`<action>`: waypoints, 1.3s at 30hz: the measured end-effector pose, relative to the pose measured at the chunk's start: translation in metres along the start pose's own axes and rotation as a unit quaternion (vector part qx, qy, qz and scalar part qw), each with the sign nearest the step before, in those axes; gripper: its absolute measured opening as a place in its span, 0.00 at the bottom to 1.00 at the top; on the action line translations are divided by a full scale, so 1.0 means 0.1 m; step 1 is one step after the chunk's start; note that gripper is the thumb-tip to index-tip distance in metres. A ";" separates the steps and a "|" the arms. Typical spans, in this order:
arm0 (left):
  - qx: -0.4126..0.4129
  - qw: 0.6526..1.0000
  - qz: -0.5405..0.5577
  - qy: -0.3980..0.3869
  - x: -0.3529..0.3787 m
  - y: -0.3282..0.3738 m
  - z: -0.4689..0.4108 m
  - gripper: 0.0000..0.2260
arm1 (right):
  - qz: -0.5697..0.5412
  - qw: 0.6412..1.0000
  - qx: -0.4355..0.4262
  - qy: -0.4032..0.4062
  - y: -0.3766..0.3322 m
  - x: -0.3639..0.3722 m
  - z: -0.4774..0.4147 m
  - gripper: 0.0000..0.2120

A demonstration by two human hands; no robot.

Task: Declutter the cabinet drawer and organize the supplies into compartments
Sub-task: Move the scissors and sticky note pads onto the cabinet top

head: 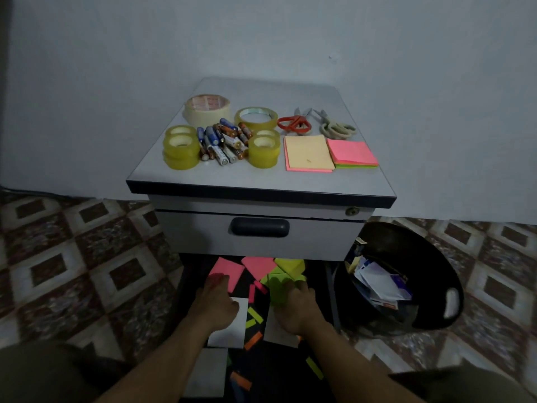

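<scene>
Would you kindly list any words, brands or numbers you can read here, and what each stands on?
No text is readable.
Big tape roll: red print on its core, blurred.
Batteries: labels too small.
Papers in the bin: print blurred.

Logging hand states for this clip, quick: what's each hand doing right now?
Left hand: open, fingers flat on pink notes.
Right hand: on green notes; grip too blurred to tell.

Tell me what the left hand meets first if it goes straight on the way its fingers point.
The pink sticky pad just ahead. The left hand seems to touch its near edge with its fingertips, though blur leaves depth unclear.
</scene>
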State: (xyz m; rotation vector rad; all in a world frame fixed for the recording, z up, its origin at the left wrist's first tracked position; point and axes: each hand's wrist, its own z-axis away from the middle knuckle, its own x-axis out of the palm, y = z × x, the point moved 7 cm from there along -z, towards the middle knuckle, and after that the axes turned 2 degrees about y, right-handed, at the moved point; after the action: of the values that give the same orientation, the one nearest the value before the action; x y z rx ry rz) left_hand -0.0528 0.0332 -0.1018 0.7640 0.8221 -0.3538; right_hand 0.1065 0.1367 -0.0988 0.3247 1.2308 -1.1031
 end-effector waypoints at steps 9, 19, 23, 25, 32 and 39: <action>0.003 0.997 -0.065 -0.046 0.21 -0.06 -0.24 0.34 | 0.004 0.999 0.024 -0.036 0.03 0.10 -0.36 0.37; 0.013 0.997 -0.078 -0.026 0.34 -0.13 -0.13 0.31 | 0.063 0.997 0.004 -0.040 0.07 0.27 -0.12 0.36; 0.011 0.997 -0.080 -0.010 0.38 -0.17 -0.03 0.30 | 0.076 0.997 -0.001 -0.025 0.03 0.39 0.08 0.37; 0.016 0.996 -0.089 -0.008 0.41 -0.17 0.02 0.31 | 0.081 0.997 -0.001 -0.014 0.00 0.43 0.17 0.36; 0.029 0.995 -0.061 0.075 0.33 -0.17 0.10 0.25 | 0.085 0.996 -0.002 0.040 -0.05 0.42 0.33 0.27; -0.001 0.988 -0.041 0.152 0.19 -0.26 0.15 0.20 | -0.004 0.990 0.078 0.119 0.12 0.25 0.29 0.23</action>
State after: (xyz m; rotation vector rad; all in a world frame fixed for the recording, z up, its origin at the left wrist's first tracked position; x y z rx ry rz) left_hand -0.0472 0.0049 -0.1220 0.7946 1.1424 -0.3127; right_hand 0.1314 0.1095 -0.1143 0.5852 1.3590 -1.1965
